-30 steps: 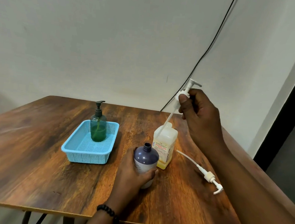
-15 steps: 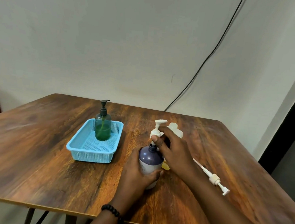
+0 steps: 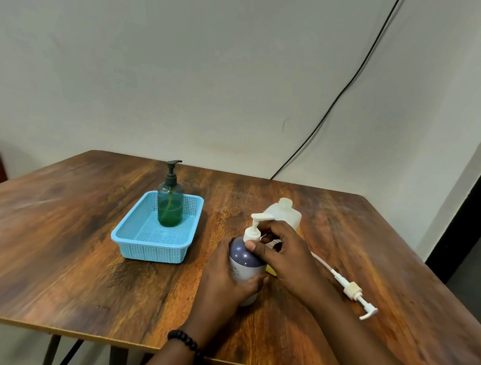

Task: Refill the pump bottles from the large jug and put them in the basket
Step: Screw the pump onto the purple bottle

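A purple pump bottle (image 3: 243,256) stands on the wooden table (image 3: 84,256) near its front edge. My left hand (image 3: 223,281) grips the bottle's body from the left. A white pump head (image 3: 254,226) sits in the bottle's neck, and my right hand (image 3: 285,252) pinches its collar with thumb and fingers. Behind my right hand stands the pale jug (image 3: 284,214), open at the neck and mostly hidden. A green pump bottle (image 3: 170,205) stands upright in the far part of the blue basket (image 3: 142,249).
A second white pump (image 3: 351,290) with a long tube lies flat on the table to the right of my right arm. A black cable (image 3: 341,95) runs down the wall behind the table. The table's front edge is close below my wrists.
One second ago my right hand held the white pump high above the jug. It has brought the pump down into the purple bottle's neck and now pinches the collar. My left hand kept hold of the bottle.
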